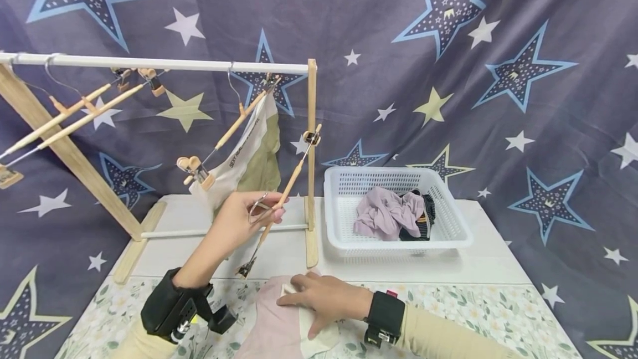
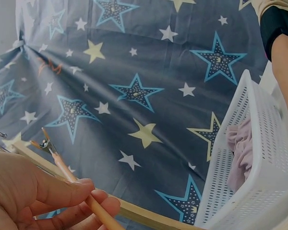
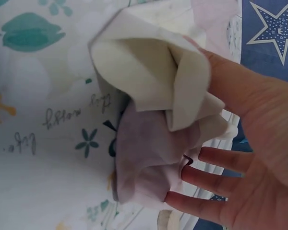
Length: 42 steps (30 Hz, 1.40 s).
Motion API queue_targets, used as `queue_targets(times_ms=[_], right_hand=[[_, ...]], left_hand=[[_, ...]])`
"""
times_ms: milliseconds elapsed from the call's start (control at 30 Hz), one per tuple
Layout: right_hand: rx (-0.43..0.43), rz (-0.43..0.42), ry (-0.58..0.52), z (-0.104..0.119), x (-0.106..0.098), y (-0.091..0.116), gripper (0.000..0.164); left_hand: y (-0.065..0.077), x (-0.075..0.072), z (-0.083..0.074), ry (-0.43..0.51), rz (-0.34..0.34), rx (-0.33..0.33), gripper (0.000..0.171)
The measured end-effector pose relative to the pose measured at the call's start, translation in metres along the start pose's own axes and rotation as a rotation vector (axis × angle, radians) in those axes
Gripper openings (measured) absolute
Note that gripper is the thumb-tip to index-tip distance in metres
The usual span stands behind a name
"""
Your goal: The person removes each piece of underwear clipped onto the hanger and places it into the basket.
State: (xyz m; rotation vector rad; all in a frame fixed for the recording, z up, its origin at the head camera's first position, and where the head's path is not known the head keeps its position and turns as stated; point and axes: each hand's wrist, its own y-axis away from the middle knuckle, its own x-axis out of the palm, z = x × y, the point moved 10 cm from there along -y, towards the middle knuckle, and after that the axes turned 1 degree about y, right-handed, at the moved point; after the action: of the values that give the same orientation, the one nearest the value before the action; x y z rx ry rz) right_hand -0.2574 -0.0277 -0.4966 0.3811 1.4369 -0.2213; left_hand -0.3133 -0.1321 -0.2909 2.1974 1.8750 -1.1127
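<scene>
My left hand [image 1: 239,218] holds a wooden clip hanger [image 1: 294,179] by its middle, fingers and thumb around the bar near its metal hook. The hanger slants, one clip [image 1: 312,137] up by the rack's post and the other [image 1: 244,269] low over the table. In the left wrist view, the bar [image 2: 102,211] runs under the thumb. My right hand [image 1: 326,299] rests on a pink and cream garment [image 1: 276,314] on the flowered tabletop, its fingers spread. In the right wrist view, the fingertips touch the pink cloth [image 3: 149,167], while a cream part [image 3: 139,72] stands up in folds.
A wooden rack with a white rail [image 1: 189,63] stands at left. On it hang clip hangers, one bearing a white and olive garment [image 1: 259,154]. Right of its post [image 1: 312,181] sits a white basket [image 1: 399,244] with lilac cloth [image 1: 381,215] and dark striped cloth [image 1: 423,220].
</scene>
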Motion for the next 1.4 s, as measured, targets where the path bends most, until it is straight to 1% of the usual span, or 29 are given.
queue_targets(times_ms=[233, 367, 533, 767, 900, 1033, 1167, 1267, 1400], right_hand=[[0.023, 0.051, 0.028, 0.001, 0.009, -0.002, 0.075], [0.028, 0.066, 0.016, 0.002, 0.009, -0.004, 0.071], [0.014, 0.064, 0.006, 0.004, 0.008, -0.005, 0.064], [-0.003, 0.052, 0.019, 0.009, 0.005, -0.006, 0.038], [-0.009, 0.06, 0.013, 0.011, 0.004, -0.008, 0.029], [-0.018, 0.05, 0.045, 0.011, 0.006, -0.009, 0.025], [-0.002, 0.032, 0.069, 0.01, 0.009, -0.012, 0.028], [0.013, 0.027, 0.051, 0.007, 0.01, -0.014, 0.032], [0.024, 0.01, -0.004, 0.004, 0.01, -0.016, 0.034]], left_hand=[[0.005, 0.003, 0.006, 0.053, 0.004, -0.04, 0.02], [0.006, 0.003, 0.005, 0.064, -0.001, -0.037, 0.021], [0.007, 0.003, 0.003, 0.079, 0.0, -0.038, 0.021], [0.007, 0.005, 0.005, 0.121, -0.002, -0.02, 0.021], [0.006, 0.007, 0.008, 0.127, 0.003, -0.026, 0.022], [0.006, 0.008, 0.01, 0.119, 0.01, -0.035, 0.023], [0.006, 0.009, 0.01, 0.11, 0.013, -0.018, 0.023], [0.006, 0.01, 0.009, 0.107, 0.013, -0.002, 0.023], [0.007, 0.011, 0.009, 0.107, 0.007, 0.007, 0.021]])
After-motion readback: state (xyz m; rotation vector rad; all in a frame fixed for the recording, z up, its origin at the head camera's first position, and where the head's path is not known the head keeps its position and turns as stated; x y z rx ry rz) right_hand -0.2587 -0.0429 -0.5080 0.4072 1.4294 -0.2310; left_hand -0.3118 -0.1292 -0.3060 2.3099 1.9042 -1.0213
